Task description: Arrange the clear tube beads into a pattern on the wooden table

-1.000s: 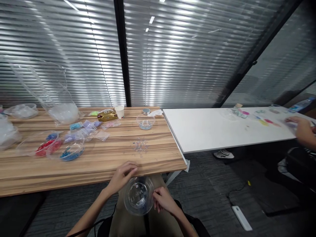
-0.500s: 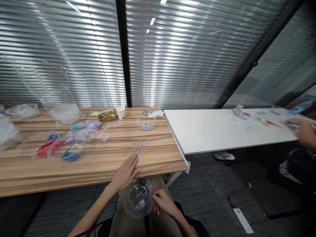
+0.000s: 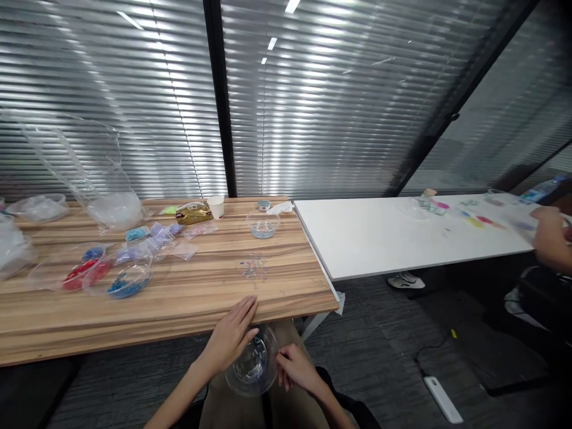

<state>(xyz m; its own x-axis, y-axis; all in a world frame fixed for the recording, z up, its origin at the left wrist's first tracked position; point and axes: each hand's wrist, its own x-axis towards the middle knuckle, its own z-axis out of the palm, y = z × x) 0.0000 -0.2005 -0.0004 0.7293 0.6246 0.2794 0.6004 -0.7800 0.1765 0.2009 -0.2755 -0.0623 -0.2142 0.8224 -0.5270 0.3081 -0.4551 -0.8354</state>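
Observation:
Below the table edge, my right hand (image 3: 295, 366) pinches the rim of a clear plastic bowl (image 3: 251, 378) held over my lap. My left hand (image 3: 233, 333) lies stretched out at the edge of the wooden table (image 3: 179, 310), fingers together and palm down, partly covering the bowl. Just beyond its fingertips is a scatter of small thin pieces (image 3: 254, 267), too small to name. Farther back stands a clear bowl (image 3: 263, 229) with some pale blue content.
On the left are clear bowls of red pieces (image 3: 79, 275) and blue pieces (image 3: 125, 287), small plastic bags (image 3: 158, 238), a gold packet (image 3: 194, 213) and a paper cup (image 3: 216, 207). A white table (image 3: 357, 238) adjoins on the right, where another person's hand (image 3: 549, 235) works.
My left hand has drawn back from the scattered pieces toward the table edge and now overlaps the bowl in view. My right hand keeps its hold on the bowl.

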